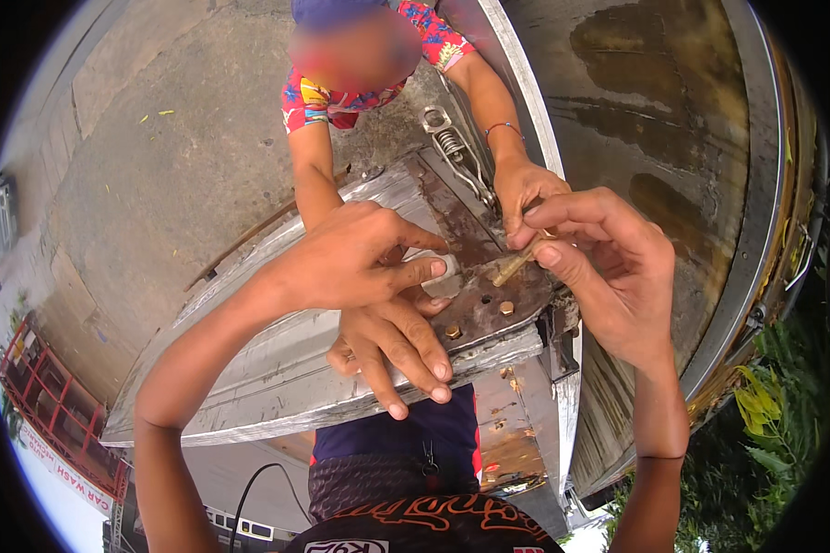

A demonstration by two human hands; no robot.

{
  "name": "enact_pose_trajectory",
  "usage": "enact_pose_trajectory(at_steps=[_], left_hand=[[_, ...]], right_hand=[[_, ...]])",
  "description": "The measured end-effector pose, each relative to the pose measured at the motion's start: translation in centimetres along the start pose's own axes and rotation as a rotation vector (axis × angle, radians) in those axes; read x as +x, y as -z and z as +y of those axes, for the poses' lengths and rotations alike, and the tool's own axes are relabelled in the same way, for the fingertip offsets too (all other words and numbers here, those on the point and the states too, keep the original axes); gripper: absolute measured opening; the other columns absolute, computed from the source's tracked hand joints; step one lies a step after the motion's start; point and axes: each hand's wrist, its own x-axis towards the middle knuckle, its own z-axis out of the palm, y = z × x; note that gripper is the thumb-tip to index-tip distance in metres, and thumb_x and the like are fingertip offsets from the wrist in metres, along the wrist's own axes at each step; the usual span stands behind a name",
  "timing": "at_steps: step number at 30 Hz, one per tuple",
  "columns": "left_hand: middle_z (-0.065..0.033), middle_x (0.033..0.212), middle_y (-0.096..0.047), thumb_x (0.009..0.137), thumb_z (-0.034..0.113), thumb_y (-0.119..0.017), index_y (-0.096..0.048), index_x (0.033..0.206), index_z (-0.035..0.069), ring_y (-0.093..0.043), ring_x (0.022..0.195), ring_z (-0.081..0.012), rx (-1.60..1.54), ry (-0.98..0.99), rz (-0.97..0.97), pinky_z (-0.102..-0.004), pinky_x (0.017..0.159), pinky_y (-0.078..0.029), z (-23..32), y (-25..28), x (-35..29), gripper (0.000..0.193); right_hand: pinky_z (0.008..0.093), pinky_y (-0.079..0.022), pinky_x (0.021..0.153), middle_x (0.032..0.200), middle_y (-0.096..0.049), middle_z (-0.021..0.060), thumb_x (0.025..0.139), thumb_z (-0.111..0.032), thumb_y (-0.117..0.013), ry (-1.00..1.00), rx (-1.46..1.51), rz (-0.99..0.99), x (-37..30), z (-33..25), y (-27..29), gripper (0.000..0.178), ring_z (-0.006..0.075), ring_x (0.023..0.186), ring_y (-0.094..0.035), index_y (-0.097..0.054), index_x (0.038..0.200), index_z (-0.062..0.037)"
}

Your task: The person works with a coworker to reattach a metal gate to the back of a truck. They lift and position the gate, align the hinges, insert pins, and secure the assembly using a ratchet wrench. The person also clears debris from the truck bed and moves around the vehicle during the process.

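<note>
My right hand [609,267] pinches a brass-coloured bolt [515,265] between thumb and fingers, tilted over a rusty metal plate [480,318]. A co-worker's hand [526,189] reaches to its upper end, so I cannot make out who bears it. My left hand [360,253] is closed, thumb and index finger at a pale grey piece [444,281] of unclear kind. Below it, the co-worker's other hand [392,346] lies spread on the panel's edge. Two bolt heads, one nearer [453,332] and one farther [506,308], sit in the plate.
The plate lies on the corner of a weathered grey panel [277,364]. Beyond it is a metal latch with a coiled spring [452,147]. A large worn, stained panel [655,138] stands along the right. The co-worker [369,92] faces me across the corner; plants [775,433] grow at lower right.
</note>
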Motion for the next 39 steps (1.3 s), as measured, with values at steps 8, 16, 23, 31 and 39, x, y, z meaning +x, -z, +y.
enact_pose_trajectory(at_steps=[8,16,23,31,39], left_hand=[[-0.0219,0.084,-0.071,0.085,0.04,-0.078,-0.073,0.118,0.001,-0.07,0.081,-0.0399,-0.109,-0.183,-0.093,-0.0455,0.071,-0.053,-3.7,-0.9,1.5,0.052],[-0.0147,0.083,-0.069,0.073,0.041,-0.085,-0.072,0.109,0.0,-0.069,0.083,-0.034,-0.245,-0.249,-0.21,-0.0445,0.068,-0.052,-4.2,-1.3,4.1,0.055],[-0.0114,0.08,-0.064,0.062,0.035,-0.091,-0.071,0.108,-0.004,-0.061,0.074,-0.0311,-0.405,-0.224,-0.204,-0.0419,0.069,-0.049,-4.1,-1.2,4.0,0.064],[-0.0113,0.08,-0.062,0.06,0.023,-0.085,-0.068,0.119,-0.004,-0.06,0.076,-0.0315,-0.404,-0.196,-0.235,-0.0431,0.072,-0.05,-4.1,-1.3,4.2,0.067],[-0.012,0.079,-0.061,0.059,0.02,-0.082,-0.067,0.123,-0.003,-0.06,0.078,-0.0313,-0.36,-0.205,-0.221,-0.0419,0.072,-0.05,-4.1,-1.4,3.6,0.07]], right_hand=[[0.0293,-0.06,0.073,0.089,-0.076,0.0097,0.089,0.0,-0.074,-0.428,-0.05,-0.646,8.3,3.4,0.4,0.013,0.017,0.084,-0.075,-0.072,0.102,0.0019],[0.025,-0.059,0.065,0.086,-0.076,0.0121,0.078,0.009,-0.08,-0.198,0.335,-0.43,6.0,9.3,0.4,0.016,0.0176,0.077,-0.077,-0.074,0.093,0.006],[0.0252,-0.054,0.057,0.083,-0.067,0.01,0.081,-0.008,-0.072,-0.232,0.271,-0.645,4.8,9.0,1.4,0.021,0.0163,0.067,-0.069,-0.07,0.096,0.0074],[0.0254,-0.049,0.049,0.079,-0.056,0.0075,0.085,-0.026,-0.063,-0.184,0.236,-0.822,5.8,8.3,2.5,0.038,0.0148,0.057,-0.06,-0.066,0.099,0.009],[0.0261,-0.045,0.043,0.076,-0.047,0.0057,0.083,-0.028,-0.062,-0.106,0.128,-0.857,6.7,6.9,2.1,0.04,0.0133,0.051,-0.055,-0.062,0.102,0.0077]])
